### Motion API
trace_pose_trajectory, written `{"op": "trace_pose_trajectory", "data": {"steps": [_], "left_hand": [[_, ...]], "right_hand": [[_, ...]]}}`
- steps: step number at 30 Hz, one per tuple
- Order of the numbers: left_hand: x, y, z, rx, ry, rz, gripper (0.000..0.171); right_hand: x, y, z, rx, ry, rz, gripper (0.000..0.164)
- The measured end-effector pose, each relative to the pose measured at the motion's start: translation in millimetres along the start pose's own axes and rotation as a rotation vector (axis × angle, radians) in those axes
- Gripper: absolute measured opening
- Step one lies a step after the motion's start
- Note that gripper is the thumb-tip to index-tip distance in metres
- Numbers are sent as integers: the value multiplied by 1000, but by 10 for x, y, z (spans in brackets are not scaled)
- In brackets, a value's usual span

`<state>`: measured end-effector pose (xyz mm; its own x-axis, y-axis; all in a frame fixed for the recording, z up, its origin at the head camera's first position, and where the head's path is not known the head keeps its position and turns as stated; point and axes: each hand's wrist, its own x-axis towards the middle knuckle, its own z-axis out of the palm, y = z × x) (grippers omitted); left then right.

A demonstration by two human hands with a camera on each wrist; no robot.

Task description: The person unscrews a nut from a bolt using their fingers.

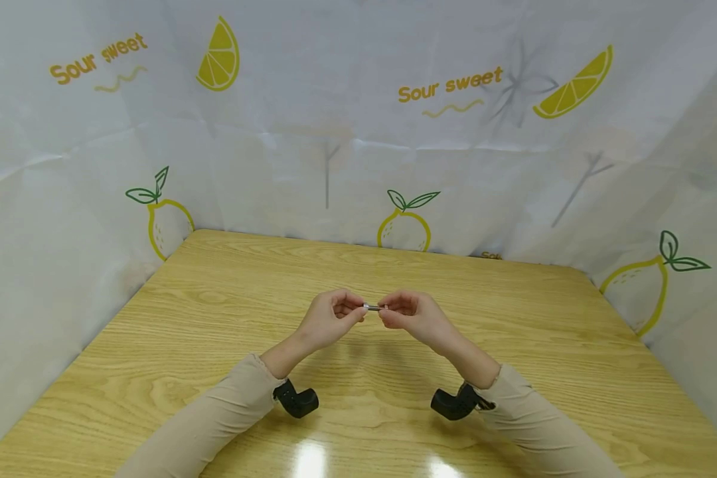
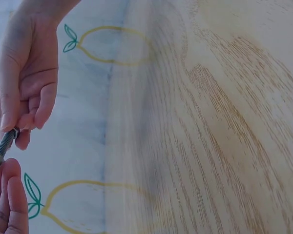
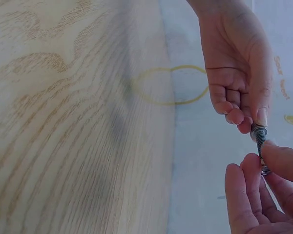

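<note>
A small threaded metal bolt [image 1: 373, 307] is held crosswise between my two hands, above the wooden table. My left hand [image 1: 330, 320] pinches its left end between thumb and fingers. At the opposite end, the thumb and fingers of my right hand [image 1: 421, 322] pinch it too. In the right wrist view the bolt [image 3: 261, 140] shows bare thread in the middle and a wider metal piece by the left thumb; a ring-like metal part sits near the right fingers. Fingertips hide parts of both ends, so I cannot tell which is the head.
The wood-grain table [image 1: 215, 372] spreads below and around the hands. A white cloth [image 1: 287, 133] printed with lemons hangs behind it and along both sides. Black wrist-camera mounts [image 1: 299, 401] sit at both wrists, just above the tabletop.
</note>
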<state>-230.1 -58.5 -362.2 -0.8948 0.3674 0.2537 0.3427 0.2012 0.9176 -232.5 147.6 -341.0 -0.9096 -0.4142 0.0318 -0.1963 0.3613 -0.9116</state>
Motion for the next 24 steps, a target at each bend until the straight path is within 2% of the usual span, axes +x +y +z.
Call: {"op": "trace_pose_trajectory", "data": {"steps": [4,8,12,19,24], "left_hand": [[6,-2,2,1,-1,4,21],[11,-4,3,10,-3,6,21],[12,-7,10,9,0,8,21],[10,-7,18,2,4,12,21],[9,-2,20,-4,2,4,21]], "right_hand": [[-3,8,-3,9,16,-5,35],[-1,-1,-5,48,-14,26,42],[8,-5,-1,65,-33,50,42],[-4,2,0,32,22,10,27],[-14,13,-15,41,16,-5,37]]}}
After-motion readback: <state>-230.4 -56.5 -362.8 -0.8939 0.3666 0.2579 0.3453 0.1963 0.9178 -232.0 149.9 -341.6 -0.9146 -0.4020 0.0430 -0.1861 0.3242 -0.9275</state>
